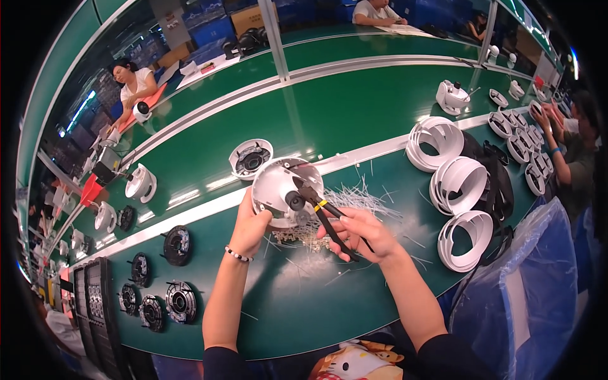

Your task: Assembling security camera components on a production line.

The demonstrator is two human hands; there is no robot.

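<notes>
My left hand (248,223) grips the left side of a white round camera housing (271,180), tilted so that its hollow inside and a dark round part face me. In my right hand (368,233) is a pair of cutting pliers (328,221) with black handles and a yellow band. Their jaws reach into the housing beside the dark round part; whether they grip anything there cannot be made out. Just behind it, a second white housing (266,147) with a black ring inside rests on the bench. Thin white plastic strips (364,201) and small clippings (301,235) lie beneath and beside my hands.
Several black ring-shaped parts (177,246) lie to the left, near a black tray (95,310). White rings (465,244) stand in stacks at right, beside a plastic-lined blue bin (532,278). White camera units (140,183) line the far strip. Other people work around the bench.
</notes>
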